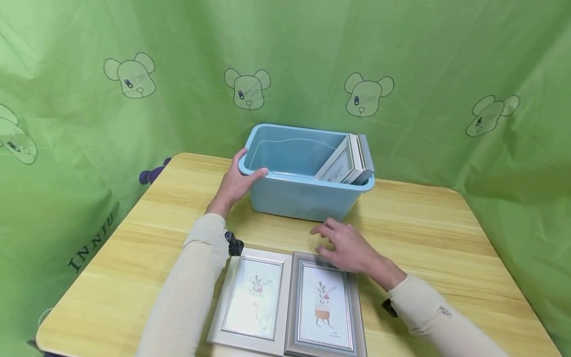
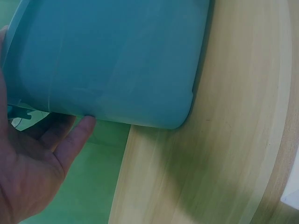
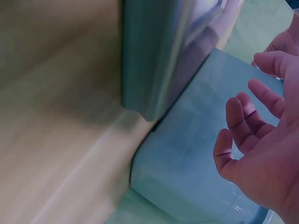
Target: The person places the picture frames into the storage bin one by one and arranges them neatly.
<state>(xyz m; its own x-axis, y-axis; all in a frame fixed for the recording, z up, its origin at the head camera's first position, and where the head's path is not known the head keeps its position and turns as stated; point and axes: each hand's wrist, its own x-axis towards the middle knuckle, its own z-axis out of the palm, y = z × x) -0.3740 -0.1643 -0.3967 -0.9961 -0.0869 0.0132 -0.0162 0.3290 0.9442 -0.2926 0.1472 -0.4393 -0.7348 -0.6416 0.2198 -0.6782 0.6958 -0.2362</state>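
At the left end of the blue plastic storage bin [image 1: 308, 198], my left hand [image 1: 235, 182] grips the rim, its thumb along the front edge. The left wrist view shows the fingers [image 2: 74, 140] against the bin's outer wall. My right hand [image 1: 350, 245] holds nothing, its fingers loosely bent between the bin's front and the grey picture frame [image 1: 357, 302]. Left of that frame lies a whitish picture frame [image 1: 287, 297], face up with a plant print. Several picture frames [image 1: 352, 161] lean together inside the bin's right end.
The bin stands at the back of a light wooden table [image 1: 446, 248] with rounded corners. A green curtain [image 1: 303, 39] printed with bear heads hangs behind and along both sides.
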